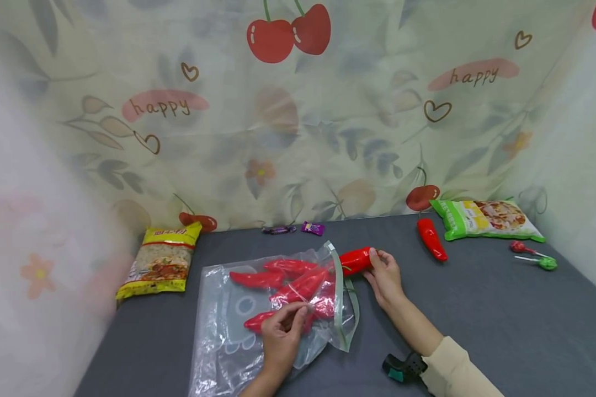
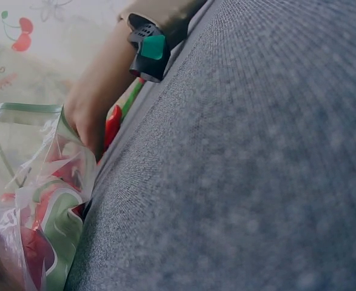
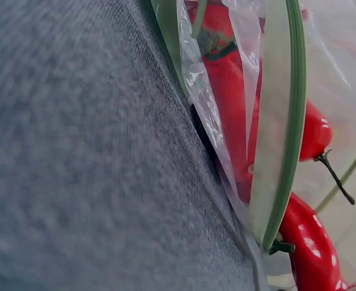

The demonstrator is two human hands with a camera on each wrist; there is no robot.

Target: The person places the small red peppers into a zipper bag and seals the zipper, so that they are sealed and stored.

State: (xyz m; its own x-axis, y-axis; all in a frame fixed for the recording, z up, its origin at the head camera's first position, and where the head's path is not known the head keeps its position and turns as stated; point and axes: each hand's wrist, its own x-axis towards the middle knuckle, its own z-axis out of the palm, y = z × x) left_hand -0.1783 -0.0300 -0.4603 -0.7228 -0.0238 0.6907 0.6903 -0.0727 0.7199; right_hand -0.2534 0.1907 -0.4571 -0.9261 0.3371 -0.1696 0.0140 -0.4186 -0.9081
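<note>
A clear zip bag (image 1: pixel 211 331) with a pale green edge lies on the dark cloth, several red chili peppers (image 1: pixel 298 286) inside it. My left hand (image 1: pixel 282 337) pinches the bag's upper film near its mouth, thumb against fingers. At that mouth, on the right, my right hand (image 1: pixel 388 281) grips another red chili pepper (image 1: pixel 356 260) by its right end; the other end overlaps the bag's edge. The right wrist view shows this glossy pepper (image 3: pixel 311 245) beside the green zip strip (image 3: pixel 294 130). One more chili pepper (image 1: pixel 432 240) lies loose farther right.
A yellow food packet (image 1: pixel 164 259) leans at the back left, and a green-white packet (image 1: pixel 491 220) lies at the back right. Two small purple-wrapped candies (image 1: pixel 312 228) are by the back cloth. Red and green lollipops (image 1: pixel 547 263) lie far right.
</note>
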